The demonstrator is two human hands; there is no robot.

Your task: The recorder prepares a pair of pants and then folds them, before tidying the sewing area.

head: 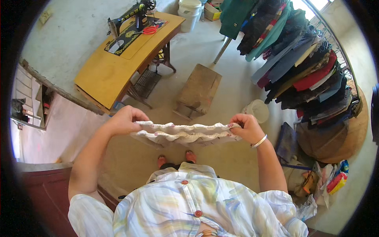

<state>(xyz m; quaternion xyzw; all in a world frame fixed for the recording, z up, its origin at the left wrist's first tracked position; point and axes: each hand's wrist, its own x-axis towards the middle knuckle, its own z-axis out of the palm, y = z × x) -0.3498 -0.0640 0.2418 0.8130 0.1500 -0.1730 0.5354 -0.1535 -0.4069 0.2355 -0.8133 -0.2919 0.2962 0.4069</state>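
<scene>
A white garment with a gathered, elastic-looking waistband (189,136) is stretched out in the air in front of my body. My left hand (129,120) pinches its left end between thumb and fingers. At the right end, my right hand (248,127) grips the same gathered edge; a silver bangle circles that wrist. Two ruffled edges run side by side between the hands, and faint dark and reddish marks show on the cloth. The lower part of the garment is seen edge-on and its full shape cannot be told.
A treadle sewing machine (130,17) stands on a yellow wooden table (97,77), with red-handled scissors (149,30) on top. Ahead is a wooden stool (198,89). A white bucket (257,110) sits beneath a rack of hanging clothes (299,65) at the right; plastic bags (324,180) lie lower right.
</scene>
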